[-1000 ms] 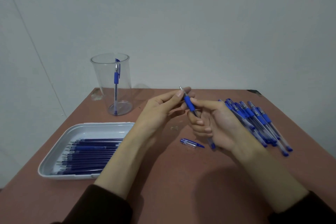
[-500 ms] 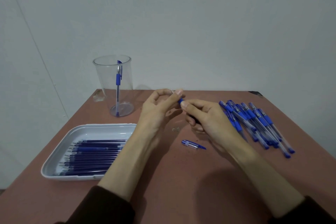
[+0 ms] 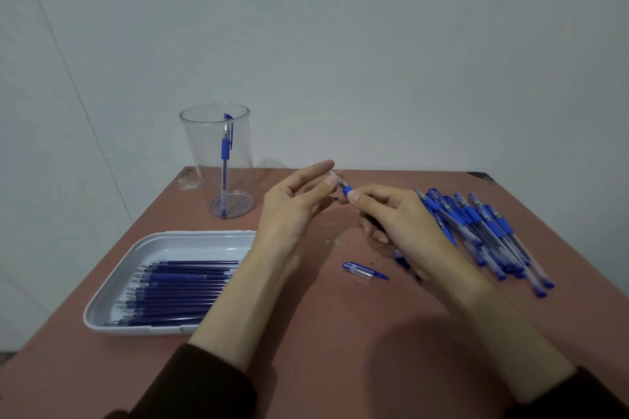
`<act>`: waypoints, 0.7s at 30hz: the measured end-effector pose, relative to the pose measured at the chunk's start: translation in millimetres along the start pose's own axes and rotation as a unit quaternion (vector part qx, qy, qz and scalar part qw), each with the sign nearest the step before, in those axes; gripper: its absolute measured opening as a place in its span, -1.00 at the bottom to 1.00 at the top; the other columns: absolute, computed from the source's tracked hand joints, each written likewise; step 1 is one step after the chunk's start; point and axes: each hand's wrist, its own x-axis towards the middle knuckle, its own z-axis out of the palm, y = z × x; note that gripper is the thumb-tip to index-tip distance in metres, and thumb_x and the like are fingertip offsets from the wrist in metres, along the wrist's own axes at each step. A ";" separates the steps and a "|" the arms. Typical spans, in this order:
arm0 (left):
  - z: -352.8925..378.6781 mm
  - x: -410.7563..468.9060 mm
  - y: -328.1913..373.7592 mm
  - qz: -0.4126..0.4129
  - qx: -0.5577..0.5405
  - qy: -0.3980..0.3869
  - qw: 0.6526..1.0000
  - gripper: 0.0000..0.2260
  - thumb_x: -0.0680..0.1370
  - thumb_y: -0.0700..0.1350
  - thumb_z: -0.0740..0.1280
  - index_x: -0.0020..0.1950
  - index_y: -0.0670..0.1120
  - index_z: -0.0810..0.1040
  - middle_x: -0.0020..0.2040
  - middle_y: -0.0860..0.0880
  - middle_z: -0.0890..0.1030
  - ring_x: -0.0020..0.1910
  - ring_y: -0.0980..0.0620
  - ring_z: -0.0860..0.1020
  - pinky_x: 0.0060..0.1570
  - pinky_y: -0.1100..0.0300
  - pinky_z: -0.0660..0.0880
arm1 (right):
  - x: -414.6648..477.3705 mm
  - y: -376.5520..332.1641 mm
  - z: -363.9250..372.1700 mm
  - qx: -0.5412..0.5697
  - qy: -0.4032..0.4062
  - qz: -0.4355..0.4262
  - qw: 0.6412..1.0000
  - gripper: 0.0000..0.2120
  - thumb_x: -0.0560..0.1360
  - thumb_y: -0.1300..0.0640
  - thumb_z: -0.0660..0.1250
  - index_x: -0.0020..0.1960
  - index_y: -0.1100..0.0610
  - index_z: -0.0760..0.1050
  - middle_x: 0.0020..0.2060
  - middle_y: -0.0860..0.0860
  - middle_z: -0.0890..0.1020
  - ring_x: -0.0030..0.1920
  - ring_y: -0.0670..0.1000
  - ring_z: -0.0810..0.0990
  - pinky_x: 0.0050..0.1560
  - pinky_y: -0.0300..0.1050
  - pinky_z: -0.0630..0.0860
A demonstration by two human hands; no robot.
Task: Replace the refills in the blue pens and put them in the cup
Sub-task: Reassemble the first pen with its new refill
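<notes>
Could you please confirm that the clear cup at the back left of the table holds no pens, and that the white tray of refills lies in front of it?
Not quite. The head view shows one blue pen standing in the clear cup, so the cup is not empty. The rest is right: the white tray of refills lies in front of it.

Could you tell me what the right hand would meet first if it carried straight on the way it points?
Probably the left hand: the right hand aims its pen up-left at those fingertips. Whether they already touch is unclear.
</notes>
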 end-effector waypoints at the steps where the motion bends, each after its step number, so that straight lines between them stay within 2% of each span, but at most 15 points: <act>1: -0.6 0.4 -0.8 0.001 0.006 0.004 1.000 -0.81 0.49 -0.27 0.36 0.07 -0.09 0.60 -0.13 -0.02 0.68 -0.17 0.11 0.63 -0.13 0.34 0.52 | -0.1 -0.4 -0.4 -0.023 0.003 -0.009 1.000 -0.83 0.55 0.02 0.30 -0.08 0.00 0.67 -0.53 -0.01 0.41 -0.54 -0.06 0.21 -0.50 -0.20 0.12; 5: -0.1 0.5 -2.5 0.001 0.002 0.014 1.000 -0.82 0.48 -0.28 0.36 0.06 -0.11 0.60 -0.22 0.00 0.67 -0.24 0.12 0.63 -0.19 0.36 0.52 | 0.3 1.4 0.3 -0.112 0.032 -0.066 0.991 -0.86 0.55 0.02 0.31 -0.09 -0.06 0.65 -0.51 -0.10 0.48 -0.47 -0.12 0.38 -0.39 -0.23 0.34; 6: 0.3 0.2 -2.7 0.002 0.000 0.016 1.000 -0.81 0.48 -0.28 0.36 0.07 -0.12 0.60 -0.22 0.00 0.67 -0.23 0.12 0.63 -0.18 0.35 0.53 | 0.0 2.2 0.8 -0.126 0.041 -0.083 0.988 -0.86 0.55 0.03 0.32 -0.10 -0.08 0.65 -0.50 -0.09 0.51 -0.44 -0.09 0.41 -0.34 -0.18 0.39; 8: 0.9 0.0 -3.7 0.002 -0.007 0.019 1.000 -0.81 0.49 -0.28 0.36 0.08 -0.14 0.60 -0.22 -0.01 0.67 -0.22 0.10 0.63 -0.16 0.34 0.54 | -0.9 2.6 2.3 -0.150 0.056 -0.111 0.981 -0.87 0.54 0.04 0.32 -0.10 -0.13 0.63 -0.43 0.07 0.55 -0.36 0.14 0.46 -0.28 -0.05 0.44; 9: 0.8 0.2 -4.5 0.000 -0.007 0.021 1.000 -0.82 0.49 -0.27 0.36 0.07 -0.14 0.60 -0.21 -0.03 0.67 -0.20 0.09 0.63 -0.14 0.32 0.55 | -1.4 2.3 3.0 -0.161 0.061 -0.122 0.978 -0.86 0.54 0.04 0.33 -0.10 -0.15 0.63 -0.38 0.17 0.56 -0.34 0.19 0.46 -0.28 -0.02 0.44; 11: 1.3 0.4 -5.6 -0.003 0.008 0.024 1.000 -0.84 0.49 -0.25 0.36 0.05 -0.11 0.62 -0.14 -0.06 0.65 -0.15 0.06 0.60 -0.07 0.30 0.55 | -1.3 3.5 2.7 -0.192 0.075 -0.142 0.968 -0.86 0.54 0.06 0.33 -0.09 -0.16 0.62 -0.37 0.22 0.55 -0.32 0.20 0.46 -0.29 -0.03 0.40; 13: 1.5 0.9 -6.6 -0.006 0.028 0.026 0.999 -0.85 0.50 -0.22 0.37 0.03 -0.07 0.62 -0.09 -0.07 0.63 -0.12 0.05 0.57 0.01 0.26 0.53 | -0.5 5.1 1.4 -0.225 0.087 -0.158 0.957 -0.88 0.53 0.07 0.34 -0.04 -0.09 0.65 -0.41 0.12 0.57 -0.35 0.11 0.48 -0.30 -0.08 0.40; 15: 1.5 1.0 -6.3 -0.011 0.040 0.026 0.999 -0.87 0.51 -0.20 0.36 0.03 -0.07 0.62 -0.08 -0.07 0.63 -0.11 0.06 0.56 0.08 0.22 0.50 | -0.5 6.3 0.3 -0.245 0.097 -0.166 0.950 -0.88 0.52 0.08 0.36 -0.01 -0.03 0.67 -0.46 -0.04 0.55 -0.43 -0.08 0.43 -0.34 -0.22 0.36; 18: 0.2 2.4 -4.8 -0.011 0.046 0.034 0.998 -0.88 0.52 -0.17 0.35 0.02 -0.12 0.62 -0.05 -0.11 0.62 -0.04 0.03 0.56 0.15 0.18 0.48 | -1.5 7.6 -1.9 -0.276 0.108 -0.174 0.939 -0.88 0.50 0.07 0.39 0.00 -0.01 0.67 -0.50 -0.23 0.52 -0.41 -0.16 0.48 -0.33 -0.36 0.35; 21: -5.3 6.3 -2.4 0.002 0.017 0.078 0.997 -0.92 0.51 -0.18 0.36 -0.03 -0.13 0.62 -0.17 0.00 0.60 -0.16 0.11 0.54 0.04 0.25 0.52 | -1.7 8.7 -4.2 -0.298 0.122 -0.162 0.933 -0.87 0.48 0.02 0.40 0.00 -0.05 0.66 -0.47 -0.17 0.54 -0.35 -0.16 0.52 -0.28 -0.33 0.39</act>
